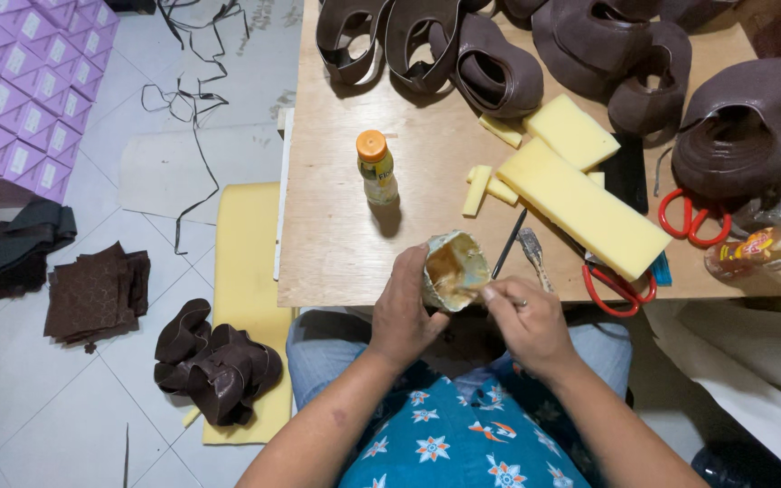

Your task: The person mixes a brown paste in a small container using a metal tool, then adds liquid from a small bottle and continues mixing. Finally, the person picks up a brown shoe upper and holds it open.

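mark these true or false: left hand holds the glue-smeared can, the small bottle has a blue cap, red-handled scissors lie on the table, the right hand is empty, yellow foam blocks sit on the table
1. The left hand holds the glue-smeared can. True.
2. The small bottle has a blue cap. False: its cap is orange.
3. Red-handled scissors lie on the wooden table. True.
4. The right hand is empty. False: it pinches a thin tool that reaches into the can.
5. Yellow foam blocks sit on the table. True.
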Motion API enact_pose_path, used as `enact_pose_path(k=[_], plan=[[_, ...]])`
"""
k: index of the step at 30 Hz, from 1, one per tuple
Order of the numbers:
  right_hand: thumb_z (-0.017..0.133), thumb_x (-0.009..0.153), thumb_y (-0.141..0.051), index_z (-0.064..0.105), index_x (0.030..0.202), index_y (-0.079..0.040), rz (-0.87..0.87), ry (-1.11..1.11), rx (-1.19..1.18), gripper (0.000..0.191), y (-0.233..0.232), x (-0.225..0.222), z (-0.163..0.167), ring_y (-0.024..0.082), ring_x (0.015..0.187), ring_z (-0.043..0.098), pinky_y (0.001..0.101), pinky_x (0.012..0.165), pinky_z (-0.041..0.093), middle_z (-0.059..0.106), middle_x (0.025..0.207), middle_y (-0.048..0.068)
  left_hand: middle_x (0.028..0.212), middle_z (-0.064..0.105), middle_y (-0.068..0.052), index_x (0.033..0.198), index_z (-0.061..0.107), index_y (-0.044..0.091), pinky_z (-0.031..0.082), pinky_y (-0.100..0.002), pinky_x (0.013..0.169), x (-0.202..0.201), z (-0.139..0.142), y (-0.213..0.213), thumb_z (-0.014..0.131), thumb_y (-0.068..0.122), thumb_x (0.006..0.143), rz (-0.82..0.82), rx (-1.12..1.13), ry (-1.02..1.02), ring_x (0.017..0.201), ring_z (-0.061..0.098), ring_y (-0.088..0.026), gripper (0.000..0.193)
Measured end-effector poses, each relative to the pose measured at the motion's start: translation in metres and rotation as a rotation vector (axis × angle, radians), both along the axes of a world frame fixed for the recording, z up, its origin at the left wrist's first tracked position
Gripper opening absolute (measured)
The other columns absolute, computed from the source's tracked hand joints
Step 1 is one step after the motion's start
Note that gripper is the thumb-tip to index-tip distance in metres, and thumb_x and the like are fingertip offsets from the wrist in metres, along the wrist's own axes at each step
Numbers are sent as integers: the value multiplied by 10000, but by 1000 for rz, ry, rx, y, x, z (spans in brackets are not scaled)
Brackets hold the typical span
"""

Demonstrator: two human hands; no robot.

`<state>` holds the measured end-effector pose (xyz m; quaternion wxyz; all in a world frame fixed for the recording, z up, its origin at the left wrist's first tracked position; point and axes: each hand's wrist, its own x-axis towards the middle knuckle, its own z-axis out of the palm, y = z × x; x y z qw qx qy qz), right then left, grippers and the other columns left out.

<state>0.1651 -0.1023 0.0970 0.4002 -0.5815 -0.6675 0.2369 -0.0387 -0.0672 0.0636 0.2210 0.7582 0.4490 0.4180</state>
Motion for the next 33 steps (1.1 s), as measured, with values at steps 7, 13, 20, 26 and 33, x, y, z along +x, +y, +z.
enact_pose_path(k=[7,13,20,26,33], plan=[[628,986,-168,740,982,-3,-110,114,-74,200,2,0,1,156,715,689,281,682,549,726,813,85,1472,495,-198,1532,310,121,541,-435,1006,0,5,-2,816,50,650,-12,-22,-15,1292,571,-418,1019],[606,1007,-173,752,966,0,-103,248,-176,230,3,0,-2,133,701,680,272,674,549,744,788,76,1468,483,-203,1528,315,115,528,-446,1023,0,5,-2,817,40,647,-16,12,-16,1310,551,-425,1017],[604,1002,-176,743,1018,20,-64,409,-241,241,3,0,-6,108,694,649,254,653,541,719,793,59,1503,458,-217,1541,305,122,513,-446,1049,-3,2,-2,809,42,650,-8,-3,3,1340,528,-432,1027],[625,971,-151,749,994,29,-12,349,-249,220,2,0,-6,119,692,675,262,652,560,727,808,82,1500,469,-210,1550,301,131,521,-439,1051,-3,-1,0,792,42,652,8,-19,-29,1332,546,-426,1027],[643,975,-115,737,954,26,58,-34,112,171,2,-6,4,184,811,670,315,748,535,701,859,116,1478,485,-222,1550,293,107,514,-446,1055,-2,-5,0,815,69,642,-8,-74,-66,1320,549,-433,1048]])
